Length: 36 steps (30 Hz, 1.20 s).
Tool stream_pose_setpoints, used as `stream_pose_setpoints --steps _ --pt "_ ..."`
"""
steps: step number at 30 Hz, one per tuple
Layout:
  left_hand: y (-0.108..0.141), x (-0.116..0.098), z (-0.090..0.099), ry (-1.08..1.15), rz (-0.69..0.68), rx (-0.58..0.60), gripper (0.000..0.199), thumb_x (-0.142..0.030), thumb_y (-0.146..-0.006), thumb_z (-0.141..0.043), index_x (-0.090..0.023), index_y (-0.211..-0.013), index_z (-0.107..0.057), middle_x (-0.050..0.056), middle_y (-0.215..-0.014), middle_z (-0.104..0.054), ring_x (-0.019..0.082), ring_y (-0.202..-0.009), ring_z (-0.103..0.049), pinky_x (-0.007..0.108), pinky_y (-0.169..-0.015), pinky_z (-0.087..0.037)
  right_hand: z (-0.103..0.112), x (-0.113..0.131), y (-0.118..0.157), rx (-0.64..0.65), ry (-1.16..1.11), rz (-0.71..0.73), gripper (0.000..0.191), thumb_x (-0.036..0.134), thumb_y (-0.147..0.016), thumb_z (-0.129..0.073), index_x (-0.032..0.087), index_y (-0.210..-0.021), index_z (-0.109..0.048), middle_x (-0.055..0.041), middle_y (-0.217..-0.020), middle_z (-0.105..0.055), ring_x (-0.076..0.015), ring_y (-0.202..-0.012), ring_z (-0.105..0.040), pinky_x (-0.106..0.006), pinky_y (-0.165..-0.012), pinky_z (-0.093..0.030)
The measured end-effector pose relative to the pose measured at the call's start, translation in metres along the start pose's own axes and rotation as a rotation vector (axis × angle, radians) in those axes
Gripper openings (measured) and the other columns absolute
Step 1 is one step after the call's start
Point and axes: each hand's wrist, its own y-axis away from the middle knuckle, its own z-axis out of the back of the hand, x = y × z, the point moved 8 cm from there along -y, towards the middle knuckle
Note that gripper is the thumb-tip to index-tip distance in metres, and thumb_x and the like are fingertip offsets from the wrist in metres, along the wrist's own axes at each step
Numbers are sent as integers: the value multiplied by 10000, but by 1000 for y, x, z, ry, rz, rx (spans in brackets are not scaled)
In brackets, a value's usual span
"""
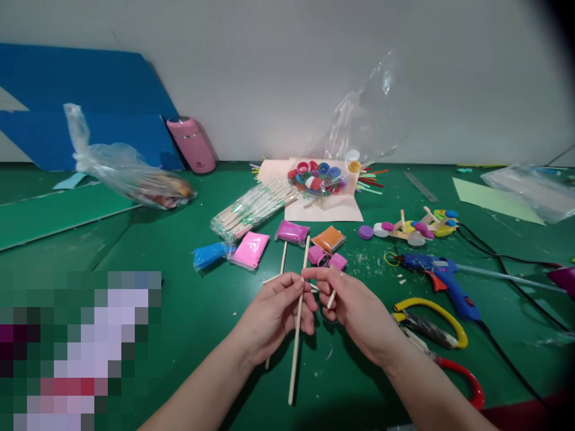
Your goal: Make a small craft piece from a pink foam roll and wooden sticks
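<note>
Close together over the table, my left hand [275, 314] and my right hand [357, 305] almost meet. My left thumb and fingers pinch a long wooden stick [296, 341], which slants up past the fingertips. A second thin stick [283, 258] runs behind the left hand; whether the fingers grip it too is hidden. My right fingers are curled on a short piece of stick [331, 298], with the index finger reaching to the long stick. Just beyond the hands lie a pair of pink ring-like pieces [336, 261] and an orange clay packet [329, 238].
At right are a blue glue gun [449, 281] with its cord, pliers [431, 323] with yellow and red handles, and a stick-and-cap model [415, 229]. Behind stand bagged bottle caps [321, 176], wrapped sticks [251, 209], clay packets [250, 250] and a pink flask [192, 145].
</note>
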Motion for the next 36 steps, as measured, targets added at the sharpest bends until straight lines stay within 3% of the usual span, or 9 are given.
stream_pose_setpoints --steps 3,8,12,19,26,31,36 --pt "0 0 1 -20 1 -12 120 -256 -801 -494 -146 -755 -505 8 -586 -596 97 -393 -545 189 -383 -415 6 1 0 -84 64 58 354 461 -836 -396 169 -927 -572 57 -553 -361 -73 -451 -324 -180 -408 -259" --pt "1 5 -9 -35 18 72 121 -235 -807 -479 -136 -746 -510 8 -577 -599 107 -378 -566 191 -388 -420 -8 6 0 27 247 147 269 372 -866 -386 165 -939 -541 56 -523 -449 -81 -465 -435 -179 -439 -323" --pt "2 13 -11 -37 54 97 139 -228 -821 -454 -133 -736 -507 13 -584 -604 104 -378 -571 181 -389 -412 -9 10 -1 26 307 186 221 336 -864 -394 166 -840 -533 72 -457 -446 -90 -437 -471 -192 -463 -358" --pt "3 19 -8 -56 121 103 195 -276 -822 -451 -119 -752 -543 37 -571 -616 123 -395 -584 191 -392 -404 33 25 -6 -221 227 234 221 395 -796 -494 185 -770 -557 79 -497 -365 -53 -394 -292 -167 -356 -211" --pt "6 26 -9 -89 215 138 232 -294 -811 -462 -110 -742 -586 49 -551 -634 113 -364 -565 180 -363 -380 71 49 -8 -373 77 339 201 395 -791 -506 198 -766 -536 78 -524 -304 -58 -418 -265 -167 -357 -199" --pt "6 27 -9 -75 218 157 184 -286 -778 -515 -121 -721 -572 53 -541 -649 127 -372 -574 193 -384 -389 63 45 -9 -327 13 286 218 389 -775 -530 176 -817 -559 66 -566 -327 -49 -423 -257 -164 -349 -208" --pt "2 14 -2 -134 77 29 180 -291 -811 -472 -134 -761 -543 56 -581 -658 140 -425 -594 230 -464 -417 36 23 -6 -141 -66 102 242 360 -792 -516 156 -905 -583 42 -647 -388 -37 -435 -314 -156 -354 -275"
